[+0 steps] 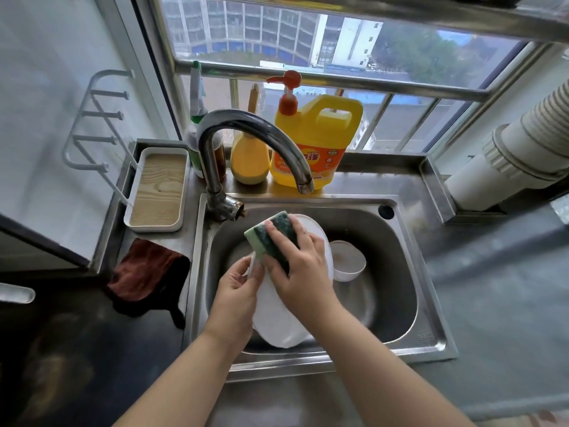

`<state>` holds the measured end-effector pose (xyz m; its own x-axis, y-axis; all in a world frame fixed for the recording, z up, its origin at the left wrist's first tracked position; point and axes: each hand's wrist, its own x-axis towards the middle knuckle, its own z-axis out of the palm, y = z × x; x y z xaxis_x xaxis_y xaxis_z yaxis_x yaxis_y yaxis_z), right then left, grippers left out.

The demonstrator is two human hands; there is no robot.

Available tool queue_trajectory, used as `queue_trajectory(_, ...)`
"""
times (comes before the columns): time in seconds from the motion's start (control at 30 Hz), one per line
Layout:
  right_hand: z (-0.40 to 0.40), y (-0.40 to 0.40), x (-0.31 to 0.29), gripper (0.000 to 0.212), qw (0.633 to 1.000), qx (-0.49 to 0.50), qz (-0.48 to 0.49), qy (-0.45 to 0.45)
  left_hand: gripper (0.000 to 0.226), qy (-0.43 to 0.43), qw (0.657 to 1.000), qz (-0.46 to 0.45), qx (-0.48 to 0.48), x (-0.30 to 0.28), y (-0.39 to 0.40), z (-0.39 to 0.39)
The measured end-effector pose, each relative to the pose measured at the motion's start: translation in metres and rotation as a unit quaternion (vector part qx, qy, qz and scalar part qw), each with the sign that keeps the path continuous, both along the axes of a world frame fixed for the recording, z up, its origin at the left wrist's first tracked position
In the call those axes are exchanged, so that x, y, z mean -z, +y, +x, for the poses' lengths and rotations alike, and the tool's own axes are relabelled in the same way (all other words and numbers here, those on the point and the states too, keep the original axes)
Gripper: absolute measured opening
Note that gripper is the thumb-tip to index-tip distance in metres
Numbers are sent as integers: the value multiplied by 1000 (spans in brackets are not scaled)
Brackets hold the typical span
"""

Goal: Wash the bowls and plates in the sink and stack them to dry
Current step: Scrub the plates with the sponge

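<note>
Scrub step: left hand (238, 285) pinches the white round plate (278, 322) tilted over the steel sink (400, 303), right hand (303, 266) grips the green sponge (271, 238); best to work rim-to-centre, steadying firmly.

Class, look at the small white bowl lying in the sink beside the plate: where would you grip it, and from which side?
Pinch the white bowl at its rim on the right, coming from above. It sits upright and open, and the plate crowds its left side.
</note>
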<state>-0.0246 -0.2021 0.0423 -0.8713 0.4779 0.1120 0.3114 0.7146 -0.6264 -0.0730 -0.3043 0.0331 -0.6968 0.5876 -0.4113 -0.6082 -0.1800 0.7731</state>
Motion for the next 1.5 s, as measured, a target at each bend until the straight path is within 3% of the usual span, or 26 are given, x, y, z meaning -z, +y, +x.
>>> queue_trajectory(0.13,-15,42,7,51,991,98,-79,-47,20,-7,999,-8,-34,4,-2,1)
queue_trajectory(0.23,-16,69,14,51,961,191,-187,-70,21,1,999,-16,-33,4,-4,1)
queue_trajectory(0.3,-12,65,11,52,956,210,-189,-82,20,8,999,-20,-29,4,-4,1)
queue_trajectory(0.5,-7,8,-3,54,995,59,-64,-38,27,-4,1000,-15,-27,4,-3,-2)
queue_trajectory(0.63,-9,18,1,54,996,44,-43,-60,22,-3,999,-17,-30,3,-3,-2)
queue_trajectory(0.93,5,94,24,49,940,210,-243,-117,20,-27,995,-10,-94,0,6,1)
queue_trajectory(1.1,38,98,38,53,891,256,-370,-61,19,-59,990,-16,-129,-2,17,10)
queue_trajectory(1.27,52,121,43,69,873,193,-447,-39,16,-143,977,6,-160,5,21,37)
queue_trajectory(1.37,54,135,41,80,861,143,-487,4,16,-134,980,33,-146,5,24,51)
queue_trajectory(1.5,53,156,30,65,871,76,-482,55,36,-83,995,38,-26,4,11,54)
